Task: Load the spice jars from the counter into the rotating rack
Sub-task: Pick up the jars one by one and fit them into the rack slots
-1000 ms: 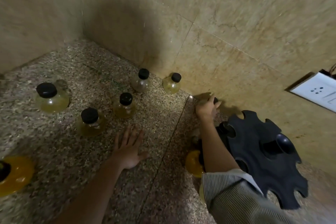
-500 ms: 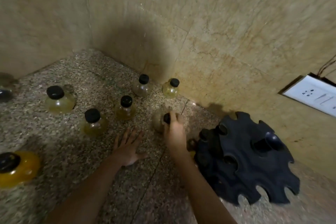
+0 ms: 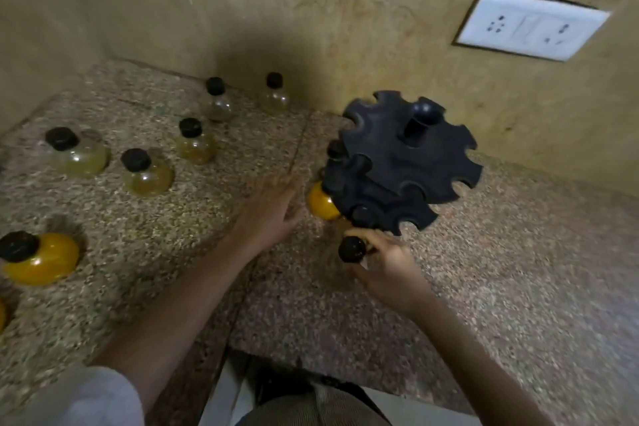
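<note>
Speckled stone table (image 3: 518, 252) in a corner of beige tiled walls; white socket plate (image 3: 530, 24) on the right wall. Right hand (image 3: 390, 270) grips a black-capped jar (image 3: 352, 250) at the near edge of the black rack (image 3: 408, 162). Orange jar (image 3: 321, 202) sits under the rack's left side. Left hand (image 3: 268, 214) flat on the table, fingers spread, holding nothing. Six jars stand loose to the left, the nearest one orange (image 3: 38, 258).
</note>
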